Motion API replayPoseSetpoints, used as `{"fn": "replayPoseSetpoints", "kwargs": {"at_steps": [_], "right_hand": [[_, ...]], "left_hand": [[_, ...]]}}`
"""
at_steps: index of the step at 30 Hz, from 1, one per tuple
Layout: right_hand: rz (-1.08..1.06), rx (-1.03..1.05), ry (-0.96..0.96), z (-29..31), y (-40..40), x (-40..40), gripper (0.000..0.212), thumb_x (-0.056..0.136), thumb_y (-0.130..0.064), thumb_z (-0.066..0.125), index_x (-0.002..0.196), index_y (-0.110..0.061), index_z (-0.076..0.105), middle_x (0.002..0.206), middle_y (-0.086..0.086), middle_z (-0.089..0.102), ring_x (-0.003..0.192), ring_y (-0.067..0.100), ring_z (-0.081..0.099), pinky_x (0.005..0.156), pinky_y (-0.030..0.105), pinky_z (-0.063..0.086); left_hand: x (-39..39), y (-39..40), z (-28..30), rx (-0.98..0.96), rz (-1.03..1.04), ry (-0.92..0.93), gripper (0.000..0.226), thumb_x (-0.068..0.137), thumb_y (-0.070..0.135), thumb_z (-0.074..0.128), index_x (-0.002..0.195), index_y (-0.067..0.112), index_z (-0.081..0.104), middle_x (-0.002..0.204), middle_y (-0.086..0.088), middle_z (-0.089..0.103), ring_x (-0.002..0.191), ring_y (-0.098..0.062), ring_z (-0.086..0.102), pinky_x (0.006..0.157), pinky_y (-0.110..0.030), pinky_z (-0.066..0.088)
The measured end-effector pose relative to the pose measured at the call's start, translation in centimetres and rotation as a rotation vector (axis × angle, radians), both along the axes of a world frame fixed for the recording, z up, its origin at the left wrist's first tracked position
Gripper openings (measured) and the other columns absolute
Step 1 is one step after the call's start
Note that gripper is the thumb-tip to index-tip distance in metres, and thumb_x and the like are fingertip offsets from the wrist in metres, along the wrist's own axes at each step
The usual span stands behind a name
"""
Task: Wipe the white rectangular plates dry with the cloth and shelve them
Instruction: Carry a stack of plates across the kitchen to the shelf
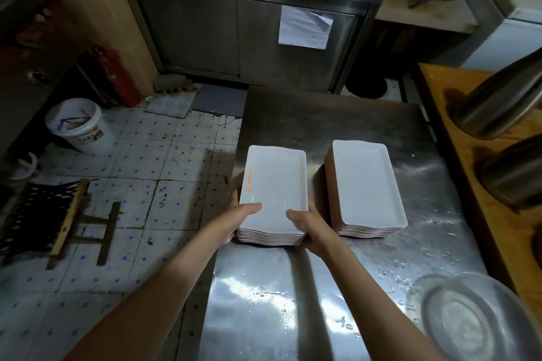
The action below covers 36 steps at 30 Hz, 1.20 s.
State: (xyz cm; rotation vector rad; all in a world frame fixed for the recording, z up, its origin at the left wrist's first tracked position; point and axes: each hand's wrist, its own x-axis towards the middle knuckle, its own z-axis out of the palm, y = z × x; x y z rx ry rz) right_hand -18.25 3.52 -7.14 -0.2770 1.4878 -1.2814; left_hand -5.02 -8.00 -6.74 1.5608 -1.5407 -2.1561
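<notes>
Two stacks of white rectangular plates with brown undersides are on a wet steel table point(337, 126). I hold the left stack point(275, 182) at its near end with both hands. My left hand point(237, 221) grips the near left corner, thumb on the top plate. My right hand point(308, 224) grips the near right corner, thumb on top too. That stack hangs over the table's left edge. The right stack point(366, 184) rests on the table, untouched. No cloth is in view.
A clear glass bowl point(469, 319) sits near right on the table. Steel canisters point(504, 102) stand on a wooden counter point(451, 138) to the right. A white bucket point(77, 126), a red fire extinguisher point(117, 76) and a wooden rack point(70, 217) are on the tiled floor.
</notes>
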Motion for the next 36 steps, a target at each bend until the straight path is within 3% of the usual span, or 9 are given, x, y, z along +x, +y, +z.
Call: {"fn": "replayPoseSetpoints", "kwargs": {"at_steps": [2, 5, 8, 11, 15, 22, 29, 32, 36], "right_hand": [[0.004, -0.021, 0.005, 0.0, 0.2, 0.0, 0.08, 0.062, -0.005, 0.059, 0.134, -0.032, 0.04, 0.123, 0.005, 0.062, 0.111, 0.027, 0.06, 0.088, 0.046, 0.053], [0.012, -0.025, 0.003, 0.3, 0.6, 0.2, 0.082, 0.063, -0.003, 0.059, 0.136, -0.036, 0.04, 0.123, 0.003, 0.062, 0.112, 0.028, 0.06, 0.08, 0.042, 0.055], [-0.012, -0.017, 0.011, 0.9, 1.2, 0.5, 0.084, 0.062, -0.005, 0.059, 0.137, -0.037, 0.04, 0.121, 0.002, 0.064, 0.109, 0.027, 0.062, 0.086, 0.048, 0.054], [-0.046, -0.002, 0.005, 2.1, 2.2, 1.3, 0.081, 0.062, -0.006, 0.057, 0.134, -0.041, 0.041, 0.118, -0.001, 0.066, 0.103, 0.023, 0.064, 0.075, 0.041, 0.056], [-0.085, 0.029, 0.002, 3.9, 3.6, 2.8, 0.081, 0.061, -0.012, 0.057, 0.134, -0.044, 0.04, 0.119, -0.004, 0.065, 0.099, 0.02, 0.065, 0.062, 0.034, 0.054], [-0.202, 0.001, 0.057, 6.6, 7.3, 6.1, 0.081, 0.061, -0.012, 0.055, 0.129, -0.053, 0.04, 0.118, -0.01, 0.064, 0.103, 0.021, 0.063, 0.073, 0.043, 0.052], [-0.374, -0.041, 0.117, 8.6, 12.7, 8.9, 0.081, 0.06, -0.011, 0.053, 0.132, -0.045, 0.039, 0.109, -0.007, 0.066, 0.086, 0.018, 0.065, 0.064, 0.036, 0.052], [-0.438, -0.057, 0.139, 9.3, 15.9, 9.5, 0.079, 0.062, -0.014, 0.054, 0.132, -0.045, 0.038, 0.112, -0.003, 0.064, 0.093, 0.023, 0.064, 0.069, 0.043, 0.054], [-0.568, -0.069, 0.171, 9.8, 20.6, 9.7, 0.08, 0.063, -0.015, 0.058, 0.137, -0.039, 0.036, 0.118, 0.005, 0.062, 0.102, 0.03, 0.062, 0.082, 0.054, 0.052]], "left_hand": [[0.1, 0.4, 0.3, -0.02, -0.012, 0.018, 0.064, 0.094, 0.012, 0.057, 0.146, 0.021, 0.021, 0.142, 0.003, 0.043, 0.122, -0.02, 0.045, 0.092, -0.032, 0.035], [0.5, 0.9, 0.3, -0.032, -0.024, 0.023, 0.066, 0.093, 0.01, 0.056, 0.147, 0.022, 0.02, 0.142, -0.002, 0.044, 0.116, -0.018, 0.046, 0.092, -0.032, 0.036], [0.8, 1.2, 0.6, -0.051, -0.038, 0.038, 0.069, 0.091, 0.008, 0.06, 0.147, 0.02, 0.022, 0.141, -0.007, 0.047, 0.119, -0.024, 0.05, 0.097, -0.037, 0.043], [1.3, 1.6, 1.5, -0.063, -0.048, 0.07, 0.065, 0.09, 0.005, 0.06, 0.145, 0.017, 0.027, 0.136, -0.007, 0.052, 0.111, -0.021, 0.054, 0.09, -0.033, 0.044], [2.0, 2.2, 3.3, -0.109, -0.15, 0.103, 0.066, 0.09, 0.005, 0.06, 0.144, 0.017, 0.025, 0.135, -0.006, 0.051, 0.115, -0.021, 0.052, 0.098, -0.036, 0.044], [3.3, 3.9, 5.5, -0.183, -0.317, 0.12, 0.072, 0.089, 0.012, 0.063, 0.148, 0.019, 0.022, 0.141, -0.004, 0.048, 0.125, -0.025, 0.049, 0.106, -0.043, 0.041], [3.1, 7.7, 7.4, -0.231, -0.495, 0.175, 0.072, 0.09, 0.012, 0.062, 0.147, 0.018, 0.02, 0.143, -0.004, 0.045, 0.126, -0.025, 0.047, 0.104, -0.039, 0.042], [2.2, 10.2, 8.3, -0.248, -0.573, 0.213, 0.07, 0.091, 0.009, 0.06, 0.147, 0.017, 0.02, 0.138, -0.001, 0.046, 0.126, -0.024, 0.047, 0.097, -0.033, 0.042], [0.6, 14.5, 9.3, -0.179, -0.669, 0.28, 0.078, 0.084, 0.004, 0.066, 0.147, 0.014, 0.022, 0.14, -0.006, 0.047, 0.125, -0.025, 0.049, 0.103, -0.038, 0.043]]}}
